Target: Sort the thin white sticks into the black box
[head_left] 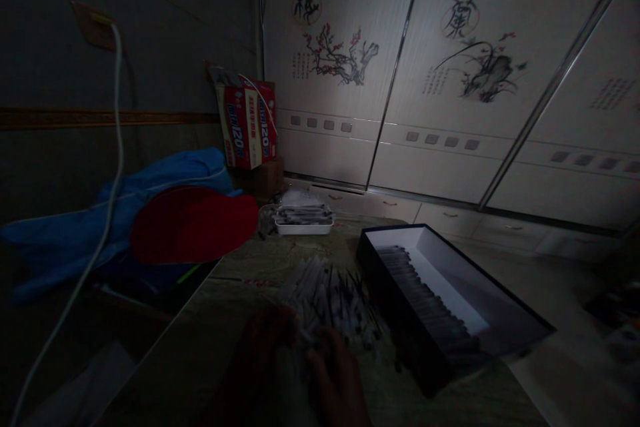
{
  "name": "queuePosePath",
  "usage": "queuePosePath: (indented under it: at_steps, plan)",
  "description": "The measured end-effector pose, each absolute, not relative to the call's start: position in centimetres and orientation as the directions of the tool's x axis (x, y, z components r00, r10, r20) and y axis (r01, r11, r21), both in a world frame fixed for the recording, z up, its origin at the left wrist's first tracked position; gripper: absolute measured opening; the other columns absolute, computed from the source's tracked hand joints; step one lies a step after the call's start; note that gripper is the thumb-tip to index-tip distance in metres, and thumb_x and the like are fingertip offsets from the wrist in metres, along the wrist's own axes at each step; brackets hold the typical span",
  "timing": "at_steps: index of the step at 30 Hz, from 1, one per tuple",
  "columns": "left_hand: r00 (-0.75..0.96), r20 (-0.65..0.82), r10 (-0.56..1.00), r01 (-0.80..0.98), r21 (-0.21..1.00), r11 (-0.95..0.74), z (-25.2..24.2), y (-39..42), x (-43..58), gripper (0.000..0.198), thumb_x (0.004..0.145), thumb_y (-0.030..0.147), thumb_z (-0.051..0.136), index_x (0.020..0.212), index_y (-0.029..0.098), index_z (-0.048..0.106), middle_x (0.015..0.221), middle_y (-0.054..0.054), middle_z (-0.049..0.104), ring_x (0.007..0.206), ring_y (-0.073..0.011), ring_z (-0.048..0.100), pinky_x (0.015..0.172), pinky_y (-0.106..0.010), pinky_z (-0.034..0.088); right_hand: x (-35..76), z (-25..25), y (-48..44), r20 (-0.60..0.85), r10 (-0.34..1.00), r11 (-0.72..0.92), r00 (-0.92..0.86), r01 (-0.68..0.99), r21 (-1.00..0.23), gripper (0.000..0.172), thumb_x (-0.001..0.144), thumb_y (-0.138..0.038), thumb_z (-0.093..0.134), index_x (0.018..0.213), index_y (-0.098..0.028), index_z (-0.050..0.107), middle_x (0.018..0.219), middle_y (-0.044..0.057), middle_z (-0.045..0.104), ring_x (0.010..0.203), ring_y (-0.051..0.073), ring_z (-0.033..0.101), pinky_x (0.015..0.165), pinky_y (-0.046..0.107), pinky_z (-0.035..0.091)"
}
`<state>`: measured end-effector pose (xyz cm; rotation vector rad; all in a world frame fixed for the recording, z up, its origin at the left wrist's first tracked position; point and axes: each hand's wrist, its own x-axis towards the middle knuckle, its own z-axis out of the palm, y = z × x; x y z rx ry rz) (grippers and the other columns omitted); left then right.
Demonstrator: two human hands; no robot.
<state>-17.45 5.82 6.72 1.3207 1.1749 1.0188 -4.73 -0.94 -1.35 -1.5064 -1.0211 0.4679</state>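
Observation:
The scene is very dark. A loose pile of thin white and black sticks (pixel 327 297) lies on the table in front of me. My left hand (pixel 263 347) rests at the near left edge of the pile, fingers curled among the sticks. My right hand (pixel 335 373) sits just beside it at the pile's near side, fingers bent onto the sticks. What either hand grips is too dim to make out. To the right stands an open dark box with a white inside (pixel 500 300), holding a neat row of the same sticks along its left wall.
A small white tray (pixel 305 228) with more sticks sits at the table's far end. A red round lid (pixel 193 223) and blue cloth (pixel 65 233) lie left. A white cable (pixel 113 167) hangs down. A red carton (pixel 247 120) stands against painted cabinet doors (pixel 450 80).

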Motion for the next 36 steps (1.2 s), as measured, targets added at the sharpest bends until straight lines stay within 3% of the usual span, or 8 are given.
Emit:
queuePosePath:
  at_steps: [4, 10, 17, 24, 30, 36]
  plan:
    - [0.143, -0.076, 0.987, 0.101, 0.993, 0.062, 7.0, 6.0, -17.2, 0.029, 0.076, 0.045, 0.056, 0.070, 0.019, 0.067, 0.057, 0.001, 0.064, 0.061, -0.0188, 0.061, 0.064, -0.028, 0.047, -4.7, -1.5, -0.9, 0.233, 0.857, 0.073, 0.460, 0.340, -0.938, 0.046, 0.087, -0.059, 0.040, 0.082, -0.021, 0.067, 0.072, 0.005, 0.067, 0.067, 0.018, 0.063, 0.065, 0.025, 0.049]
    - [0.125, -0.062, 0.990, 0.158, 0.987, 0.042, 7.5, 5.9, -17.3, 0.029, 0.074, 0.045, 0.057, 0.066, 0.019, 0.067, 0.061, 0.000, 0.066, 0.066, -0.0195, 0.061, 0.067, -0.028, 0.048, -5.1, -1.4, -1.1, 0.224, 0.808, 0.058, 0.545, 0.306, -0.950, 0.050, 0.079, -0.064, 0.051, 0.102, -0.021, 0.064, 0.095, 0.008, 0.068, 0.087, 0.022, 0.063, 0.076, 0.030, 0.049]
    - [0.100, -0.096, 0.990, 0.054, 0.994, 0.091, 8.1, 5.5, -16.9, 0.027, 0.069, 0.044, 0.060, 0.066, 0.019, 0.066, 0.056, 0.000, 0.063, 0.059, -0.0186, 0.058, 0.059, -0.028, 0.048, -5.0, -0.2, -1.3, 0.243, 0.856, 0.085, 0.456, 0.339, -0.937, 0.045, 0.086, -0.059, 0.044, 0.085, -0.021, 0.068, 0.068, 0.002, 0.065, 0.064, 0.017, 0.061, 0.059, 0.023, 0.046]
    - [0.120, -0.084, 0.989, 0.069, 0.995, 0.076, 7.5, 6.0, -17.1, 0.028, 0.070, 0.046, 0.058, 0.060, 0.020, 0.063, 0.055, 0.001, 0.061, 0.058, -0.0178, 0.056, 0.059, -0.028, 0.047, -4.6, 0.0, -1.4, 0.337, 0.841, 0.131, 0.423, 0.446, -0.885, 0.039, 0.087, -0.052, 0.045, 0.084, -0.021, 0.069, 0.078, 0.005, 0.069, 0.073, 0.019, 0.063, 0.070, 0.026, 0.046]
    - [0.115, -0.127, 0.985, 0.110, 0.987, 0.115, 7.5, 5.8, -17.1, 0.026, 0.072, 0.042, 0.055, 0.072, 0.019, 0.066, 0.060, 0.001, 0.063, 0.062, -0.0187, 0.058, 0.062, -0.028, 0.047, -4.5, 0.1, -1.5, 0.364, 0.846, 0.137, 0.389, 0.502, -0.854, 0.044, 0.086, -0.054, 0.046, 0.073, -0.019, 0.068, 0.060, 0.001, 0.060, 0.055, 0.014, 0.054, 0.054, 0.022, 0.044]
    - [0.059, -0.004, 0.998, 0.224, 0.975, -0.009, 5.7, 6.5, -18.3, 0.025, 0.070, 0.043, 0.058, 0.074, 0.022, 0.070, 0.077, -0.004, 0.071, 0.082, -0.0242, 0.064, 0.079, -0.033, 0.050, -4.7, -0.7, -1.7, 0.374, 0.819, 0.115, 0.435, 0.514, -0.850, 0.043, 0.082, -0.056, 0.048, 0.069, -0.020, 0.068, 0.057, 0.001, 0.055, 0.055, 0.015, 0.051, 0.056, 0.024, 0.044]
